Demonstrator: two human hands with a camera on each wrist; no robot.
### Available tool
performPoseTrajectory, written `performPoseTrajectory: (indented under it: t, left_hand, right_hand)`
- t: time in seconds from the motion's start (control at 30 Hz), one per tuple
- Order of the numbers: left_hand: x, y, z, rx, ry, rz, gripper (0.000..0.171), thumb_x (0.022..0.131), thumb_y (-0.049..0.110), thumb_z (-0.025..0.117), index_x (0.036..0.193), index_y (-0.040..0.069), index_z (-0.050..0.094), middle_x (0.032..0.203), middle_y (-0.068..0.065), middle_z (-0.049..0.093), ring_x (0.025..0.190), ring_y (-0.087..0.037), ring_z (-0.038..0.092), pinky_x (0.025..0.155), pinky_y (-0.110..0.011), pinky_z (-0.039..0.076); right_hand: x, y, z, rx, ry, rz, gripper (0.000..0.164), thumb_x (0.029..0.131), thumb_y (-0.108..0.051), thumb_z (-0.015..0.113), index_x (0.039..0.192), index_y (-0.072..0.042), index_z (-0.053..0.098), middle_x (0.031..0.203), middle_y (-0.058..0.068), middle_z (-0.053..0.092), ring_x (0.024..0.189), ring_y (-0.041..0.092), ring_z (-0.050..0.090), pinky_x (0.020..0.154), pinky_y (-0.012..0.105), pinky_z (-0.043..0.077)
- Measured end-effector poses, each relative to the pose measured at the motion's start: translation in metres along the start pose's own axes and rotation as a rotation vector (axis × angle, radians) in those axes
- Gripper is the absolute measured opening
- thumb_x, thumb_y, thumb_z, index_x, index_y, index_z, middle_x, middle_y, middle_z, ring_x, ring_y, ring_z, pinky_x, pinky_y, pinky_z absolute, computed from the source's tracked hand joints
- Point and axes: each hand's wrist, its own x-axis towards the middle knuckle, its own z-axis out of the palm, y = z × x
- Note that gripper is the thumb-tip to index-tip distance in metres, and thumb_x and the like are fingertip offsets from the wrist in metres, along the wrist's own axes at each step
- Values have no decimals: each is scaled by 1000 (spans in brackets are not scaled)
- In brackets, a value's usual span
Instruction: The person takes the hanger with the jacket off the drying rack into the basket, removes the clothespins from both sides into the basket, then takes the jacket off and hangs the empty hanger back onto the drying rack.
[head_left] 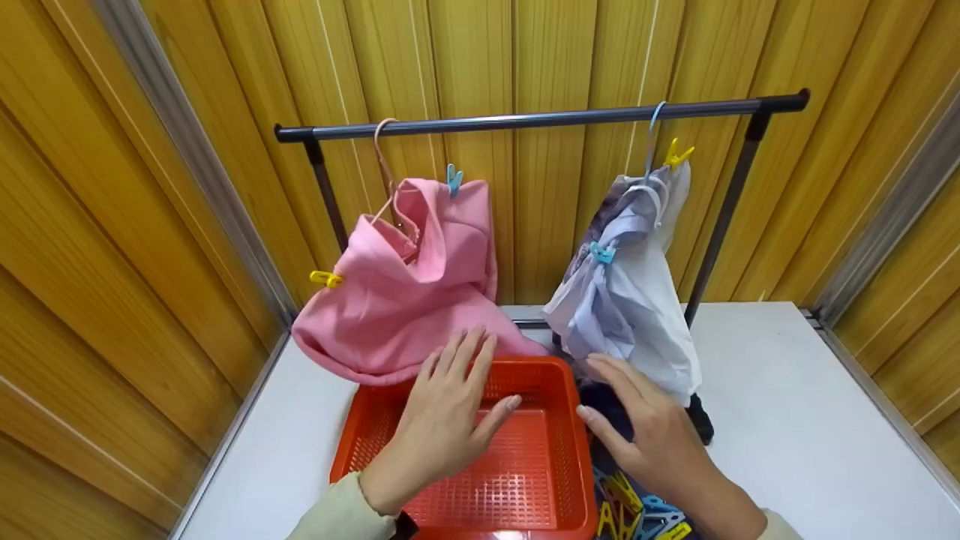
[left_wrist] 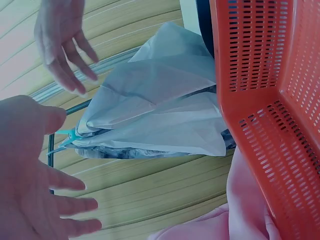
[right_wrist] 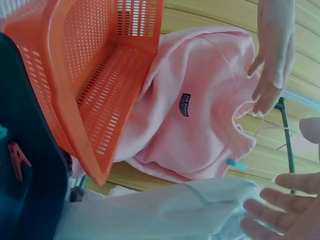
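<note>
My left hand point(head_left: 442, 412) hovers over the red plastic basket point(head_left: 517, 480), fingers extended and holding nothing. To the right, my right hand point(head_left: 652, 431) is held in the air with its fingers loosely straight, above a pile of clothespins point(head_left: 622, 502). Beyond the left hand a pink sweatshirt point(head_left: 390, 322) hangs from a pink hanger, with a yellow clothespin point(head_left: 326, 279) and a blue clothespin point(head_left: 454, 180) on it. A white and lavender garment point(head_left: 645, 300) hangs bunched behind the right hand, with a blue clothespin point(head_left: 601, 252) and a yellow clothespin point(head_left: 677, 154) attached.
A dark metal rail point(head_left: 525, 120) on two posts spans the back and carries both hangers. In the right wrist view a dark bin point(right_wrist: 35, 195) stands beside the basket, with a red clothespin point(right_wrist: 18, 160) inside. Wood-patterned walls point(head_left: 555, 67) enclose the white table point(head_left: 817, 420).
</note>
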Motion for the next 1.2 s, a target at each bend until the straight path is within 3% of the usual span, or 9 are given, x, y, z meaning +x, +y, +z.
performPoseTrajectory:
  t: [0.07, 0.17, 0.27, 0.4, 0.47, 0.7, 1.0, 1.2]
  left_hand:
    - [-1, -1, 0, -23, 30, 4, 70, 97, 59, 39, 149, 12, 35, 155, -9, 35, 143, -28, 34, 113, -49, 31]
    - [0, -3, 0, -29, 75, 7, 68, 97, 57, 42, 147, 12, 39, 152, -8, 40, 139, -26, 39, 112, -47, 32]
    - [0, -7, 0, -28, 96, 1, 67, 96, 56, 43, 147, 11, 39, 150, -9, 42, 137, -27, 42, 112, -47, 33]
    - [-3, -11, 1, -40, 120, -14, 66, 95, 54, 49, 146, 12, 41, 147, -9, 45, 135, -27, 44, 111, -48, 34]
    - [-5, -13, 2, -45, 147, -19, 65, 94, 52, 52, 144, 11, 43, 145, -9, 47, 133, -28, 45, 110, -47, 35]
    - [-5, -17, 5, -59, 219, -17, 62, 92, 48, 58, 140, 11, 46, 141, -9, 50, 132, -26, 46, 109, -47, 37]
    - [-1, -23, 4, -59, 273, -15, 62, 91, 48, 60, 138, 10, 48, 139, -9, 52, 131, -24, 46, 107, -46, 38]
    - [-1, -26, 0, -123, 253, -57, 60, 91, 46, 61, 139, 11, 48, 142, -7, 49, 133, -23, 44, 110, -46, 36]
  right_hand:
    - [-2, 1, 3, 12, -7, 5, 52, 84, -24, 75, 133, -16, 57, 133, -6, 59, 122, 12, 57, 106, 9, 30]
    - [-4, 3, 7, 12, -17, 18, 47, 85, -23, 74, 129, -15, 59, 130, -7, 60, 120, 10, 57, 104, 21, 42]
    - [-6, 5, 12, 25, -13, 27, 43, 86, -22, 73, 127, -15, 60, 128, -6, 61, 120, 10, 56, 103, 31, 44]
    - [-11, 7, 23, 68, 4, 34, 39, 86, -18, 72, 123, -14, 62, 125, -5, 62, 120, 12, 54, 107, 15, 32]
    - [-14, 8, 29, 84, 2, 51, 37, 86, -17, 72, 122, -14, 63, 124, -5, 62, 120, 12, 53, 106, 12, 31]
    - [-26, 11, 43, 108, -84, 226, 33, 89, -24, 70, 120, -18, 64, 125, -7, 61, 120, 10, 53, 100, 41, 47]
    - [-35, 11, 56, 174, -114, 355, 32, 89, -24, 69, 119, -16, 65, 135, -2, 56, 131, 21, 49, 106, 48, 40]
    - [-40, 10, 65, 230, -162, 414, 38, 91, -29, 67, 126, -14, 61, 144, 7, 49, 134, 30, 45, 106, 55, 38]
